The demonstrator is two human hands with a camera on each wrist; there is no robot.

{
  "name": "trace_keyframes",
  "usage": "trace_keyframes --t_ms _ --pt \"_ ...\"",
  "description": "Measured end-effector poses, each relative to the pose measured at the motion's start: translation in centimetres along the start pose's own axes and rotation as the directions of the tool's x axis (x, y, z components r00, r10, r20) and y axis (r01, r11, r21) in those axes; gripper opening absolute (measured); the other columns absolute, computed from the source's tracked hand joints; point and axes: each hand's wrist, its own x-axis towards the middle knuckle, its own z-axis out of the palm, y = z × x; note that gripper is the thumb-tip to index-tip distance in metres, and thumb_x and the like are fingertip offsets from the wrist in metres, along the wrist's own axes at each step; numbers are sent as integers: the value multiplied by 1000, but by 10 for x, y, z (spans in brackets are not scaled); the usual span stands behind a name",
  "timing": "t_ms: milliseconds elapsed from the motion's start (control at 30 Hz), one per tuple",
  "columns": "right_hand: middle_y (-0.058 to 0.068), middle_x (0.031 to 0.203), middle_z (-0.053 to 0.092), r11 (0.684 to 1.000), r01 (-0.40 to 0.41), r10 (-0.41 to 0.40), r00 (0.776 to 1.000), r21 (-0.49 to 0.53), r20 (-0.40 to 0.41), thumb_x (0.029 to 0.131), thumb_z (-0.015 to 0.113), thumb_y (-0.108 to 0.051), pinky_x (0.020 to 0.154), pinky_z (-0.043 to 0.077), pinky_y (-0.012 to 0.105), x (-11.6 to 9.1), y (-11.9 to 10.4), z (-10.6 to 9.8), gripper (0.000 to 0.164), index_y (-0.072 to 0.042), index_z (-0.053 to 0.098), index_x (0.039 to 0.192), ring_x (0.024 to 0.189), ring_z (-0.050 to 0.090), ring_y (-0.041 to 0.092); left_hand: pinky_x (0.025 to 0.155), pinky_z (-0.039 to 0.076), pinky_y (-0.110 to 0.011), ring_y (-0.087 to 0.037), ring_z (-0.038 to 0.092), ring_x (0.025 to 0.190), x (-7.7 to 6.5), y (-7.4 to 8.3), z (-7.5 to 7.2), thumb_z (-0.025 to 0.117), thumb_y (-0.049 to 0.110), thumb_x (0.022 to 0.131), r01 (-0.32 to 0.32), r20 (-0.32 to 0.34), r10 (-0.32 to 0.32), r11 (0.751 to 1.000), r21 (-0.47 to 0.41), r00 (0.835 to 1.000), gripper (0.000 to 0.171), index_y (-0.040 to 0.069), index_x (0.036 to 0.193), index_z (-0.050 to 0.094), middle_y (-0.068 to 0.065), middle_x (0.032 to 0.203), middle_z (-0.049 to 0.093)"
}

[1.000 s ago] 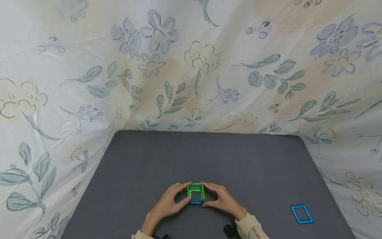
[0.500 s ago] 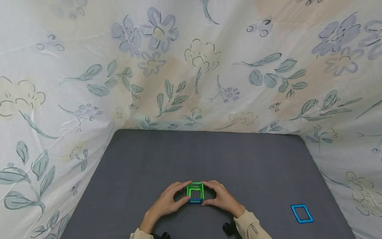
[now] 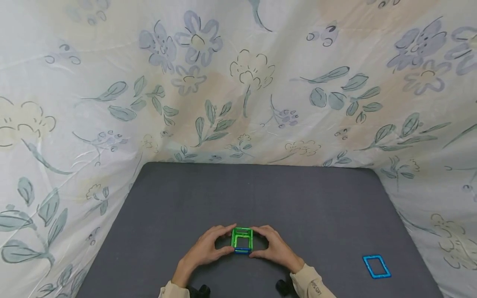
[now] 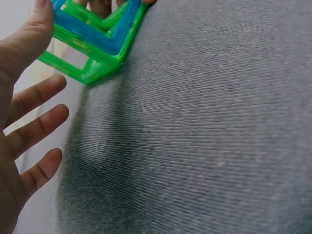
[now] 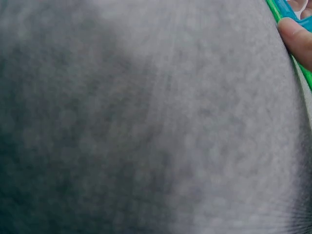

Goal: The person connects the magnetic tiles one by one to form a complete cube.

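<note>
A small cube-like frame of magnetic tiles (image 3: 242, 236) stands near the middle front of the dark mat, mostly green with a blue tile on its near side. My left hand (image 3: 204, 248) holds its left side, thumb at the near corner and fingers at the far one. On the right side, my right hand (image 3: 277, 248) grips it likewise. Up close in the left wrist view, the blue square tile (image 4: 95, 35) sits against the green frames, and the other fingers are spread away from it. The right wrist view catches only a thumb (image 5: 298, 41) on the cube's edge.
A loose blue tile (image 3: 381, 276), outlined like a square, lies flat on the dark grey mat (image 3: 298, 198) to the right. Flowered cloth (image 3: 253, 124) hangs behind and around the mat. Black wrist devices show below the hands.
Both hands and the tile cube have shifted slightly to the left. The grip looks the same, and the loose blue tile stays where it was.
</note>
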Motion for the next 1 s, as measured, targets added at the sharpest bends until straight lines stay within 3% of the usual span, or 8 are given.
trace_keyframes --t_ms 567,800,1000 --pt "-4 135 66 995 -14 12 1000 -103 -22 76 90 -41 101 51 45 -8 -7 -5 83 -19 55 148 119 58 17 92 52 -41 -13 61 104 2 -2 -1 71 53 90 -1 19 1 1000 -17 1000 69 22 150 54 5 116 67" --pt "-5 131 68 984 -53 38 995 -168 -88 75 91 -37 101 51 48 -15 -3 -28 76 -20 62 142 121 59 19 91 52 -40 -13 61 104 2 -3 -1 72 52 90 10 12 -9 1000 -18 1000 69 25 150 53 8 115 66" --pt "0 127 69 964 -56 5 981 -260 -194 72 94 -34 98 51 52 -26 3 -63 75 -16 65 138 120 60 25 91 51 -39 -14 61 103 1 -3 -1 72 51 91 1 13 -1 1000 -25 1000 69 24 150 53 5 115 66"
